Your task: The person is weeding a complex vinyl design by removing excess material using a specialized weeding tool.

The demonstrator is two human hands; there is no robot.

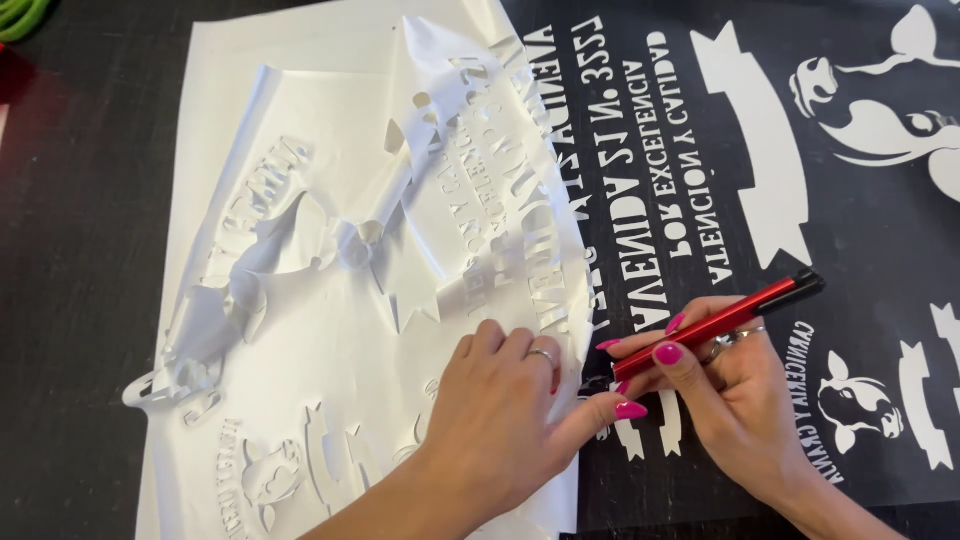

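A large black sheet [850, 230] with white cut-out lettering and animal shapes covers the right side of the view. A white film [330, 330] with cut-out holes is peeled back from it and lies crumpled on the left. My left hand [505, 420] presses flat on the film's peeled edge, thumb pointing right. My right hand [725, 390] holds a red and black pen-shaped tool [725, 320], its tip down at the seam where film meets black sheet, close to my left thumb.
A dark table surface [80, 300] shows along the left side. Something green [20, 15] sits at the top left corner, with a red patch just below it. The film's curled fold [300, 230] stands up off the surface.
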